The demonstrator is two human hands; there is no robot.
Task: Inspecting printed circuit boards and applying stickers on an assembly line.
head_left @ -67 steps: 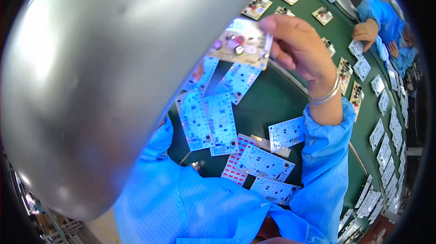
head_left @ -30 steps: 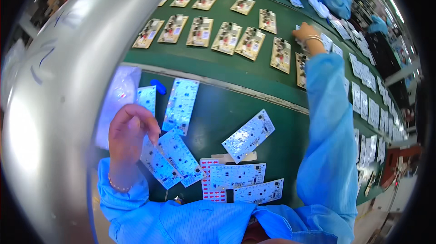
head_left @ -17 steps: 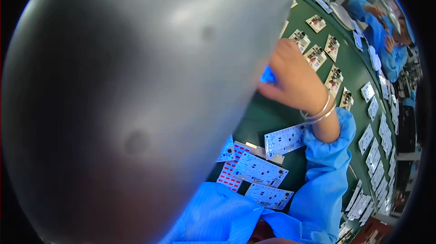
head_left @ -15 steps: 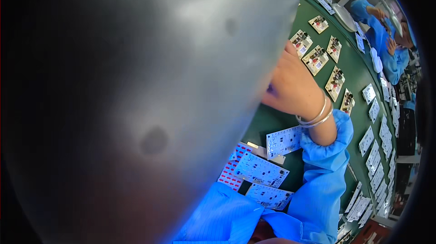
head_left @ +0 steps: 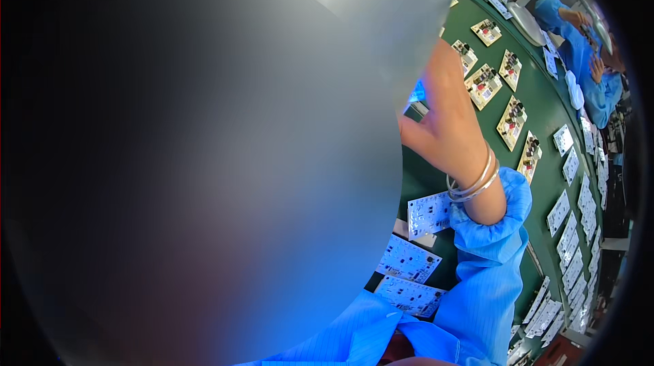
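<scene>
A large grey, blurred shape (head_left: 225, 161) very close to the camera covers the left and middle of the head view. My right hand (head_left: 449, 117) reaches past its edge, two silver bangles at the wrist. The thumb stands apart from the forefinger, but the fingertips are hidden behind the shape. A small blue-lit piece (head_left: 417, 93) shows between thumb and forefinger; whether it is gripped I cannot see. Under the wrist lies a white circuit board (head_left: 428, 215), with two more white boards (head_left: 412, 259) closer to me. My left hand is out of sight.
Beyond my hand, several beige circuit boards (head_left: 484, 86) with components stand on the green table surface (head_left: 545, 103). Rows of white boards (head_left: 567, 240) line the right side. At the far right, a person in blue (head_left: 579, 46) works behind a grey lamp (head_left: 528, 24).
The grey shape now covers more of the near white boards and hides the red-arrow sheet. My right hand has turned slightly, and its thumb now shows apart from the forefinger.
</scene>
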